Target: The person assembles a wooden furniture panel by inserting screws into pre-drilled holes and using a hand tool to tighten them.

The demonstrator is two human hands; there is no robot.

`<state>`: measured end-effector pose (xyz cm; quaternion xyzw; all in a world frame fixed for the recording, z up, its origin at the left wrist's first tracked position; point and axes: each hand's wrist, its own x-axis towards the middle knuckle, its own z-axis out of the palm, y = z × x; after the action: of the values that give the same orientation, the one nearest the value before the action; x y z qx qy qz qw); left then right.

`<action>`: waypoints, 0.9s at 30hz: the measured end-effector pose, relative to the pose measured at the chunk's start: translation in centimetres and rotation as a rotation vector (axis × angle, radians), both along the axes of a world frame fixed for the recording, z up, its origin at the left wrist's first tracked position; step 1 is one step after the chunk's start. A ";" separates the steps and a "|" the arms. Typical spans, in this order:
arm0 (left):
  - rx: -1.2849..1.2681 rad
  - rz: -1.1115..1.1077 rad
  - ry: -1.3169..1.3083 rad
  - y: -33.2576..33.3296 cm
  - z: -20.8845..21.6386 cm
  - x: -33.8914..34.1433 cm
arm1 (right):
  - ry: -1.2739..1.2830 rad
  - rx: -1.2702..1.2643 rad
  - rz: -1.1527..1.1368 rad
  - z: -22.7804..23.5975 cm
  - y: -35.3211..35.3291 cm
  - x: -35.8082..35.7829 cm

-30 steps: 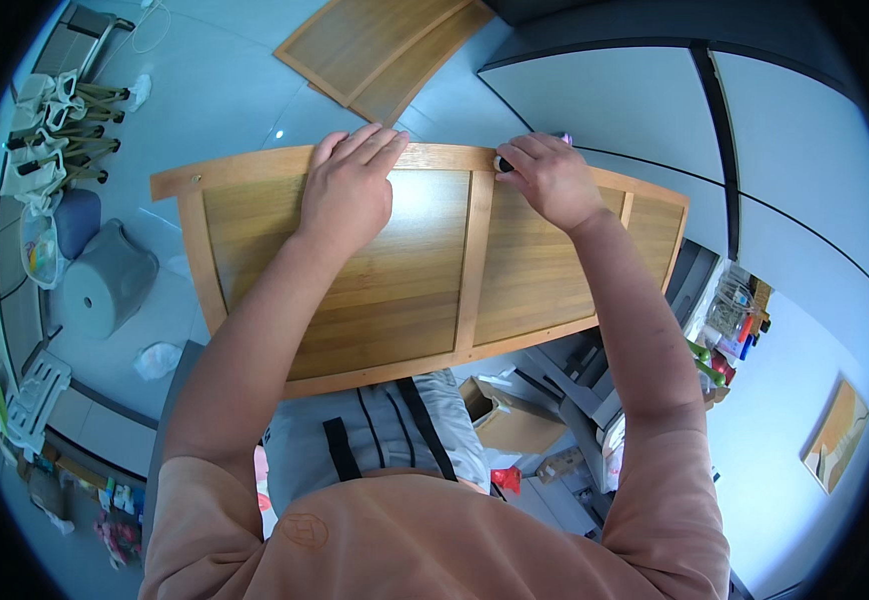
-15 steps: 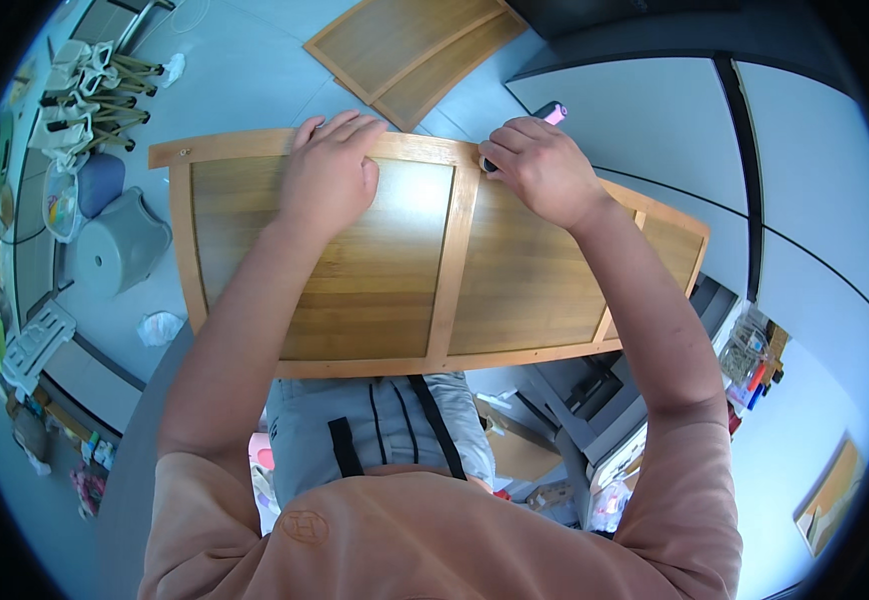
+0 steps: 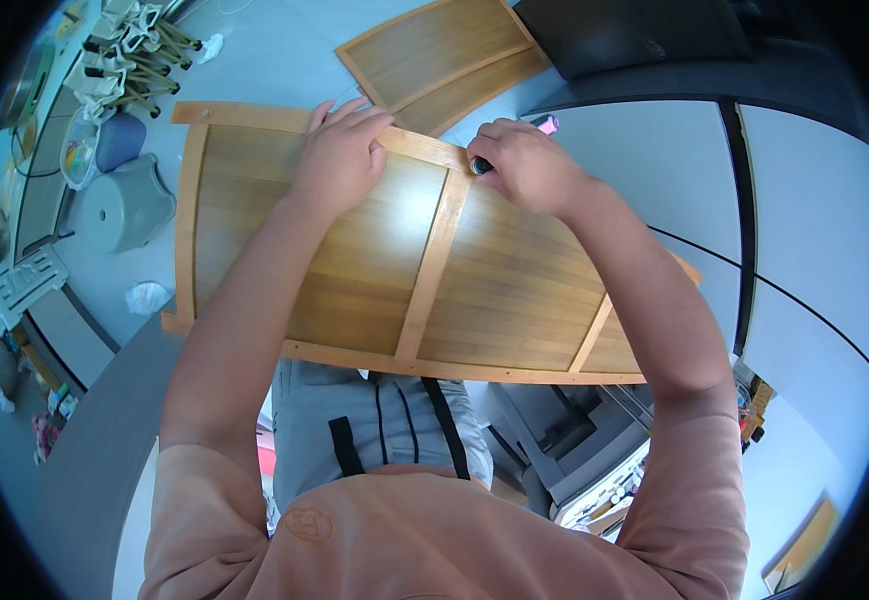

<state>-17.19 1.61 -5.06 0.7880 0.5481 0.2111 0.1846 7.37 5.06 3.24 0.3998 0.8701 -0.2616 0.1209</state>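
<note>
A long wooden framed panel (image 3: 355,290) with several inset sections lies across my lap, above grey trousers. My left hand (image 3: 343,160) is closed over its far rail, fingers reaching past the edge and thumb on the near side. Around a pink-and-black tool (image 3: 548,125), my right hand (image 3: 525,165) is closed in a fist. The tool's pink end sticks out behind the knuckles. Its dark round end shows by the thumb, where the middle bar (image 3: 440,250) meets the far rail. Whether a bit or tip touches the wood is hidden.
Two more wooden panels (image 3: 435,50) lie overlapping on the floor ahead. White cabinet doors (image 3: 645,150) stand at the right, below a black screen-like panel (image 3: 635,35). Left are a grey-green stool (image 3: 130,205), folded stools (image 3: 140,65) and a grey surface (image 3: 105,430).
The whole view, panel included, has turned slightly clockwise. My right hand sits a little further left in the picture, its tool still beside the middle bar. Both hands keep their hold.
</note>
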 end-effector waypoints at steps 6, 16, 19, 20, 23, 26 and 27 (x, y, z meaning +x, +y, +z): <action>-0.016 -0.021 -0.010 0.1 -0.4 -0.3 | 0.319 -0.113 -0.389 1.5 0.0 0.9; 0.026 0.103 0.073 -2.1 0.8 -4.7 | 0.791 -0.504 -1.071 -1.6 -6.2 -3.5; 0.001 0.153 0.247 -2.0 0.9 -5.8 | 0.754 -0.622 -1.090 -1.1 -5.1 -7.2; -0.017 0.110 0.262 -1.8 1.0 -6.3 | 0.763 -0.618 -1.083 -1.2 -4.6 -8.3; -0.027 0.043 0.243 -1.6 0.9 -6.6 | 0.807 -0.633 -1.148 -2.3 -3.5 -10.1; -0.028 -0.009 0.196 -1.1 1.0 -7.1 | 0.807 -0.497 -1.086 -2.8 -2.9 -11.5; -0.041 -0.042 0.170 -1.1 0.9 -7.2 | 0.680 -0.347 -1.032 -2.3 -3.1 -11.9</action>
<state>-24.38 0.51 -4.21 0.8106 0.5492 0.1284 0.1579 -4.56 2.00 0.98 0.6364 0.5006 -0.5355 -0.2402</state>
